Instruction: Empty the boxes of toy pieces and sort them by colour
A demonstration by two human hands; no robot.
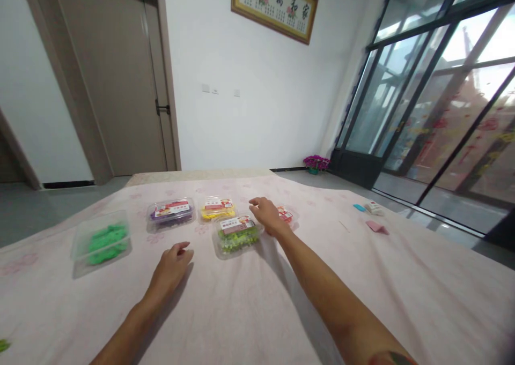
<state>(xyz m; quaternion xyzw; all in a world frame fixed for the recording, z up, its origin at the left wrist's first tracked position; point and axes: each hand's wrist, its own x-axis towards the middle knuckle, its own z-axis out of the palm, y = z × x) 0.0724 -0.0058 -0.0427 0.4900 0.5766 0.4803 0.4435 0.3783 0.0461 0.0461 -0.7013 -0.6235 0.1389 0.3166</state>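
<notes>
Fig. My right hand [265, 215], fingers loosely spread and gripping nothing, reaches over the red box [286, 215]; I cannot tell whether it touches. My left hand [171, 266] rests half-open and empty on the table [362, 279]. By my judgement, the purple box [171, 213], yellow box [217, 208], yellow-green box [236, 235] and red box are shut and labelled. The green box [102, 241], set apart, has no label.

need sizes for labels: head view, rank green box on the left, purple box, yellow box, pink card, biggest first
1. green box on the left, though it lies nearest the camera
2. purple box
3. yellow box
4. pink card
</notes>
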